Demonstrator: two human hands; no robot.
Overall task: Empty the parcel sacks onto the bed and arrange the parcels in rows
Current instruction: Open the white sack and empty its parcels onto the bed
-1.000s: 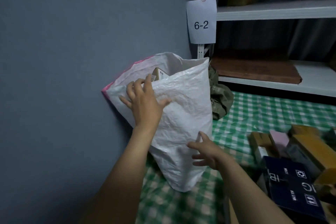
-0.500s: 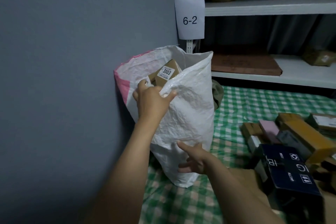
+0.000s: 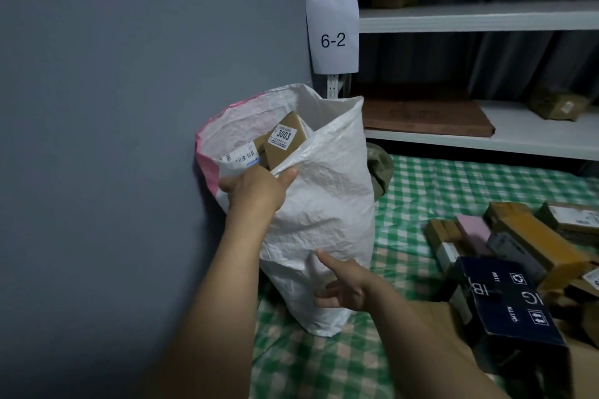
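My left hand (image 3: 259,186) grips sack (image 3: 324,214) rim; boxed parcels (image 3: 285,141) inside, just above grip. Lower, my right hand (image 3: 343,287) open, touches sack. I judge: sack not emptied; pile (image 3: 518,243) on bed (image 3: 418,194), right of grip, not in rows.

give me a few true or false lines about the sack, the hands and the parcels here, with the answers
1. The left hand grips the rim of the white sack. True.
2. The sack lies flat and empty on the bed. False: it stands upright on the bed with parcels inside.
3. A brown box in the sack's mouth bears a label reading 3003. True.
4. The paper sign on the shelf post reads 4-1. False: the sign reads 6-2.
5. The right hand holds the dark blue box. False: the right hand touches the sack low down; the dark blue box lies apart on the bed.
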